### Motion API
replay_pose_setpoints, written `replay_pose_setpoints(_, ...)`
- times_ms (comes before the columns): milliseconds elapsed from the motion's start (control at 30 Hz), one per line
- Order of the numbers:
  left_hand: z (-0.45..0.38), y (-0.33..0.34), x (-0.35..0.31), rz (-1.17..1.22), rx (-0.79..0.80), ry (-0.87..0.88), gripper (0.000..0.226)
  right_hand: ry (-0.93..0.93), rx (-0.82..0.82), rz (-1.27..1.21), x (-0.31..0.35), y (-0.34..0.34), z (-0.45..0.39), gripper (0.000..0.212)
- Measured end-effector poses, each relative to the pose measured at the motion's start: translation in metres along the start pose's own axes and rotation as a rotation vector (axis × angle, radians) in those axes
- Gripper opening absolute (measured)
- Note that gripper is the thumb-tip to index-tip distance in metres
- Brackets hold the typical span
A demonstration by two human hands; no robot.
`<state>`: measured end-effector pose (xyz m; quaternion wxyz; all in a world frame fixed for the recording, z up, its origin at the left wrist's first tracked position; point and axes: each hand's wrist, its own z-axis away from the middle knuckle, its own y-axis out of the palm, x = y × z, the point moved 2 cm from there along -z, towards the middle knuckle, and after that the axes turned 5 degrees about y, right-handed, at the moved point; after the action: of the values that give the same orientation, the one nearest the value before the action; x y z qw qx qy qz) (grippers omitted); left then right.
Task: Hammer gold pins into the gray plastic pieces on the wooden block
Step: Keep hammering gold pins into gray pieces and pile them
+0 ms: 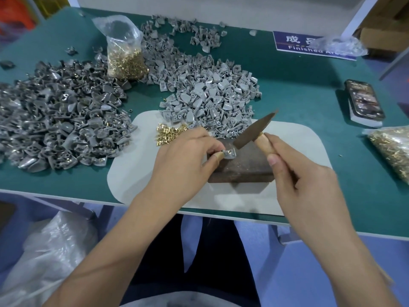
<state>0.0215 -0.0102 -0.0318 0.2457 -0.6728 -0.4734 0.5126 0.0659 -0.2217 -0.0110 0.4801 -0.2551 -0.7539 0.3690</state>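
A dark wooden block [245, 168] lies on a pale mat [141, 173] near the table's front edge. My left hand [186, 158] pinches a gray plastic piece [229, 154] on the block's left end, with a gold pin standing in it. My right hand [294, 171] grips the wooden handle of a small hammer [254, 131], whose dark metal head hangs just above and right of the piece. Loose gold pins [168, 134] lie on the mat beside my left hand.
A light gray pile of pieces [210, 91] sits behind the block, a darker pile [55, 116] at left. A bag of gold pins [126, 56] stands at the back, another bag [391, 149] at right. A phone [363, 100] and a blue sign [309, 46] lie at right.
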Motion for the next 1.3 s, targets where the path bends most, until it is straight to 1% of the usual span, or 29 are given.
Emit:
replay_pose_setpoints(67,-0.001,0.000,0.000,-0.009,0.000,0.000,0.008,-0.010,-0.033,-0.002,0.002,-0.003,0.001,0.038)
replay_pose_setpoints(200,0.000,0.001,0.001,-0.015,-0.001,-0.011,0.009,-0.042,0.030,0.064,0.008,0.001,0.003,0.036)
replay_pose_setpoints(300,0.000,0.001,0.001,-0.012,0.000,-0.015,0.009,-0.048,-0.045,0.079,0.008,0.000,0.005,0.037)
replay_pose_setpoints(433,0.001,0.003,0.002,0.007,-0.007,-0.028,0.010,-0.081,-0.016,0.115,0.009,0.003,0.006,0.039)
replay_pose_setpoints(533,0.001,0.002,0.001,0.022,-0.007,-0.029,0.007,-0.077,-0.092,0.052,0.008,0.004,0.007,0.040)
replay_pose_setpoints(567,0.001,0.002,0.001,0.026,-0.011,-0.031,0.007,-0.074,-0.091,0.039,0.008,0.005,0.007,0.041)
replay_pose_setpoints(667,0.001,0.002,0.001,0.018,-0.018,-0.032,0.008,-0.062,-0.030,0.111,0.005,0.008,0.004,0.041)
replay_pose_setpoints(767,0.001,0.002,0.003,0.015,-0.017,-0.028,0.009,-0.052,-0.047,0.064,0.003,0.007,0.005,0.040)
replay_pose_setpoints(867,0.001,0.003,0.004,0.017,-0.024,-0.041,0.008,-0.042,0.031,0.054,0.002,0.008,0.006,0.039)
replay_pose_setpoints(967,0.001,0.003,0.004,0.019,-0.020,-0.037,0.008,-0.037,-0.031,-0.007,0.001,0.004,0.005,0.038)
replay_pose_setpoints(1000,0.001,0.003,0.004,0.017,-0.020,-0.034,0.008,-0.041,-0.026,-0.022,0.002,0.004,0.006,0.038)
replay_pose_setpoints(1067,0.001,0.002,0.005,0.014,-0.026,-0.031,0.008,-0.056,0.015,0.054,0.005,0.004,0.007,0.038)
replay_pose_setpoints(1100,0.000,0.002,0.005,0.014,-0.028,-0.029,0.008,-0.063,0.010,0.089,0.006,0.005,0.007,0.038)
replay_pose_setpoints(1200,0.001,0.001,0.006,0.026,-0.035,-0.027,0.007,-0.052,-0.045,0.010,0.007,0.004,0.007,0.039)
replay_pose_setpoints(1300,0.001,0.000,0.006,0.036,-0.039,-0.039,0.006,-0.058,0.028,0.059,0.007,0.007,0.004,0.038)
